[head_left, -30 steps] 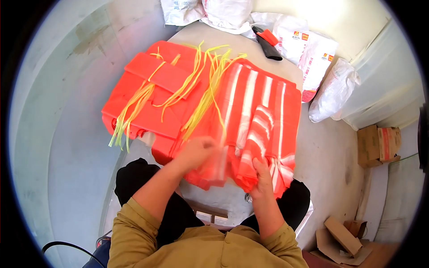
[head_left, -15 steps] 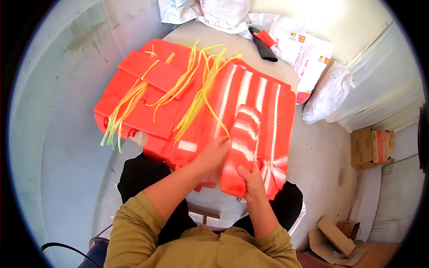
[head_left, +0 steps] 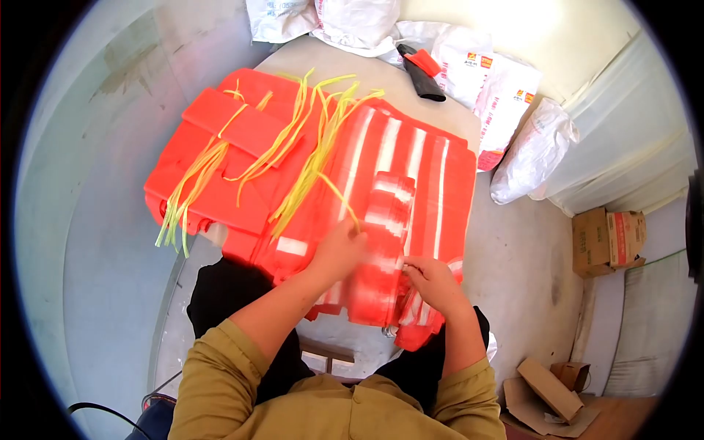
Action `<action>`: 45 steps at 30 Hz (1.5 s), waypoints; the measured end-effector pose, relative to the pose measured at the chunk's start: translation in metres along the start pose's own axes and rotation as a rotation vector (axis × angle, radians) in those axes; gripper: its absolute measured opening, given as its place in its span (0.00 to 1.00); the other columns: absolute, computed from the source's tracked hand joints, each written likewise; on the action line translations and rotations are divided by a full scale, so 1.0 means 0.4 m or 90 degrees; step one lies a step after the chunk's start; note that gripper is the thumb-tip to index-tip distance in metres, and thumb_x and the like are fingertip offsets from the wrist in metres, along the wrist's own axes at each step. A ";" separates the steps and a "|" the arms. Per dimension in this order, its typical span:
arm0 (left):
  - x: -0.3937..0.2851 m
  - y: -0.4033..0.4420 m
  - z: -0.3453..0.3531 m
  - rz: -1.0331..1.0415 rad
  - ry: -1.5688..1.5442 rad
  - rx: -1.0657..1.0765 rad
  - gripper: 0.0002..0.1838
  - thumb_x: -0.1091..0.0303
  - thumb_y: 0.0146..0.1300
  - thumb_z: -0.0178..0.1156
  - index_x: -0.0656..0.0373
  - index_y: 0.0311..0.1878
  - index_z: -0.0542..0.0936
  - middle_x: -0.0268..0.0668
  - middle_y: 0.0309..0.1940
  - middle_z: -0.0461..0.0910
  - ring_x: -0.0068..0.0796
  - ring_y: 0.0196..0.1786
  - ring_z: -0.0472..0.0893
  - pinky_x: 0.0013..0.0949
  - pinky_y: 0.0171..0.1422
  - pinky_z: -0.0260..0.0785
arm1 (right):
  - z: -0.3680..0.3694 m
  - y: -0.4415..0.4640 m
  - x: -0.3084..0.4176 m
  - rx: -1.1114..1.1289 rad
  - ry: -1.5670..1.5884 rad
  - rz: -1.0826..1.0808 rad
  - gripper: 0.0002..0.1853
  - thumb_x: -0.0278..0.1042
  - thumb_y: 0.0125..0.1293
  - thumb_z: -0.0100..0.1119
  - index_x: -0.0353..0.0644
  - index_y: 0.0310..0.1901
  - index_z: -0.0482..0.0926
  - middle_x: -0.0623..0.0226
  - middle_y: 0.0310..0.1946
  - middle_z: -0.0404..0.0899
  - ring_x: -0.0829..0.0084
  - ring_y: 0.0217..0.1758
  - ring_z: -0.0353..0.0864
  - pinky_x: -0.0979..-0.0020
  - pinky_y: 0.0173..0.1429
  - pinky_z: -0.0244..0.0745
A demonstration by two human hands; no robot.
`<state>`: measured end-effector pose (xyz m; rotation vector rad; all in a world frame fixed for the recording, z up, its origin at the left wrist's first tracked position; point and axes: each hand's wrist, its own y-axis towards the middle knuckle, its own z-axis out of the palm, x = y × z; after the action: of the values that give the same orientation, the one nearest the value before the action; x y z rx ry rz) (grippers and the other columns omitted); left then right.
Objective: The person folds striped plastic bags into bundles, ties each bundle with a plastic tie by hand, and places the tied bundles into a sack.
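While our left hand (head_left: 341, 253) blurs beside its left side, the folded striped bundle (head_left: 389, 213) lies on the striped stack (head_left: 449, 183), toward the near edge of the table (head_left: 323, 56). Half a second ago our right hand (head_left: 438, 284) was wrapped round the bundle's near end; now it has shifted up along the right side, where thumb and fingers look pinched on the border. We cannot tell whether the left fingers grip anything, though a loose end of the yellow strands (head_left: 330, 139) reaches them. The bundle's near end has broadened and blurred too, so we judge the folds are being evened out rather than held fast, and that they are not yet settled. No strand passes round the bundle. Toward the table's left edge sits the plain red stack (head_left: 213, 176), with more yellow strands across it, and white sacks (head_left: 447, 70) line the far edge.
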<state>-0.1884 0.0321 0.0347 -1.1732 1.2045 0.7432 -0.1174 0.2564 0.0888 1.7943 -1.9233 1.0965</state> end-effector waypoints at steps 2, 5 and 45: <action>-0.006 0.006 0.000 0.002 0.012 -0.017 0.11 0.68 0.74 0.60 0.62 0.54 0.82 0.34 0.45 0.79 0.22 0.45 0.77 0.29 0.51 0.71 | -0.010 0.015 -0.006 -0.051 -0.106 -0.105 0.09 0.29 0.70 0.58 0.35 0.44 0.84 0.56 0.35 0.84 0.61 0.40 0.84 0.62 0.46 0.79; 0.010 0.019 -0.001 0.113 0.072 -0.068 0.10 0.66 0.75 0.58 0.62 0.48 0.83 0.37 0.42 0.79 0.29 0.44 0.78 0.33 0.50 0.71 | -0.025 0.041 0.012 -0.083 -0.226 -0.155 0.07 0.27 0.66 0.60 0.38 0.42 0.85 0.54 0.38 0.83 0.53 0.43 0.83 0.57 0.49 0.78; -0.077 -0.003 -0.009 0.292 0.100 -0.105 0.05 0.76 0.71 0.61 0.64 0.44 0.85 0.34 0.37 0.77 0.24 0.39 0.77 0.26 0.44 0.68 | -0.184 0.039 -0.051 -0.549 -0.251 -0.092 0.03 0.28 0.66 0.64 0.42 0.40 0.85 0.64 0.38 0.77 0.59 0.34 0.80 0.59 0.41 0.76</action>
<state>-0.1960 0.0326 0.0648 -1.1151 1.5952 1.1261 -0.1489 0.3209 0.1195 1.6319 -1.9624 -0.1813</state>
